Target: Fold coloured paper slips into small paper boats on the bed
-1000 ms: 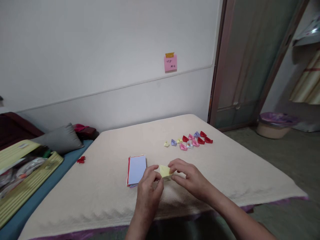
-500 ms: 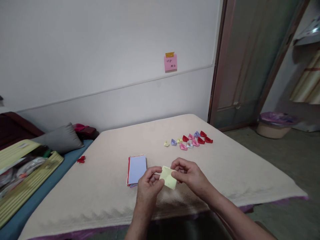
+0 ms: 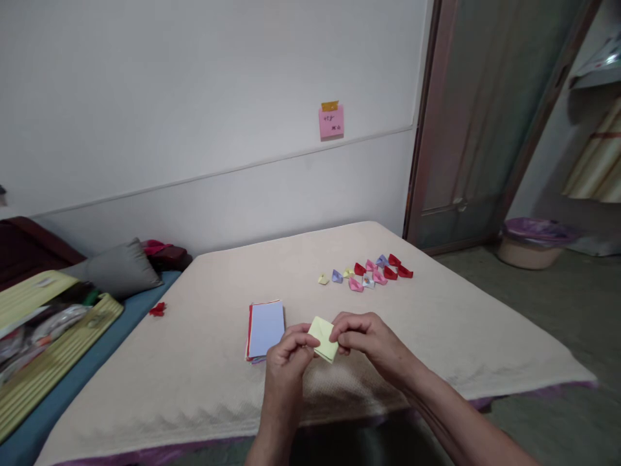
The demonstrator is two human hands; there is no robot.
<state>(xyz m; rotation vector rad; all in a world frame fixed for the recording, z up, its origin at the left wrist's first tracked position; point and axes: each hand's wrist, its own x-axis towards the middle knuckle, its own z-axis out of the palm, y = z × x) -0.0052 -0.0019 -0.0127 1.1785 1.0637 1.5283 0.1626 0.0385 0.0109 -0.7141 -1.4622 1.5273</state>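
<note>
A small folded square of pale yellow paper is held up above the table's near edge, tilted with one corner pointing down. My left hand pinches its left side between thumb and fingers. On the right side, the fingertips of my right hand are closed on the paper's edge. Just beyond my left hand lies a stack of coloured paper with a light blue sheet on top. Several small folded paper boats in red, pink, blue, yellow and white are grouped farther back on the right.
A cream cloth covers the table. Small red pieces lie at its left edge. Beyond that are a grey pillow and an open yellow-green box. A pink note is taped to the wall. A lined basin stands on the floor.
The yellow paper has turned in my hands and risen slightly to the left. My thumbs and fingers have shifted their hold on its edges. The stack and the boats stay put.
</note>
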